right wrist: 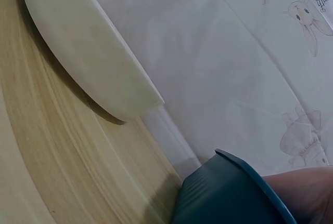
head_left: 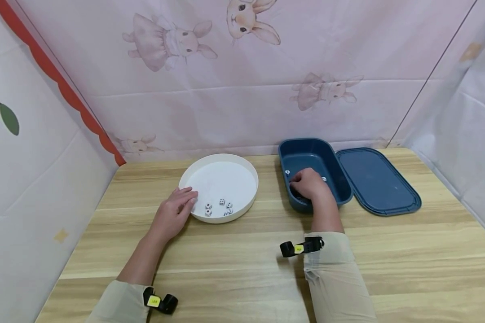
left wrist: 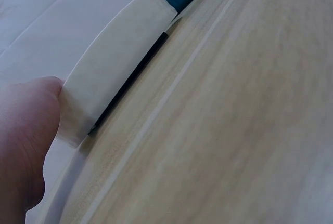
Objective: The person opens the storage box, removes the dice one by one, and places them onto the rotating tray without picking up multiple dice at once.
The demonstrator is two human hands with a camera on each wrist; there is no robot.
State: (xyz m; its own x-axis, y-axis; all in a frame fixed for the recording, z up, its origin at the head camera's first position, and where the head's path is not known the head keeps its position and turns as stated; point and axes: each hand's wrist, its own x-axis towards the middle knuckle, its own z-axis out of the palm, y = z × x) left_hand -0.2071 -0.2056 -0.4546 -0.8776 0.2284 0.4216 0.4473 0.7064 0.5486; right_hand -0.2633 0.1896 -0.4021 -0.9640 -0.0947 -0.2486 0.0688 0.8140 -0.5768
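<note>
In the head view, my left hand (head_left: 173, 214) rests at the left rim of a round white tray (head_left: 216, 177), fingers and thumb reaching over the edge. The left wrist view has the thumb side of that hand (left wrist: 26, 135) against the tray's outer wall (left wrist: 114, 52). Several white dice (head_left: 222, 202) with dark pips lie near the tray's front. My right hand (head_left: 310, 185) reaches down inside a dark blue box (head_left: 341, 186), fingers bent near its left wall. A die (head_left: 287, 172) lies beside those fingers and another die (head_left: 324, 178) to their right. The fingertips are hidden.
A dark blue lid (head_left: 381, 181) lies flat on the wooden table (head_left: 242, 264), right of the box. Behind the tray and box hangs a pale cloth (head_left: 226, 116) with rabbit prints. More cloth closes off the left and right sides.
</note>
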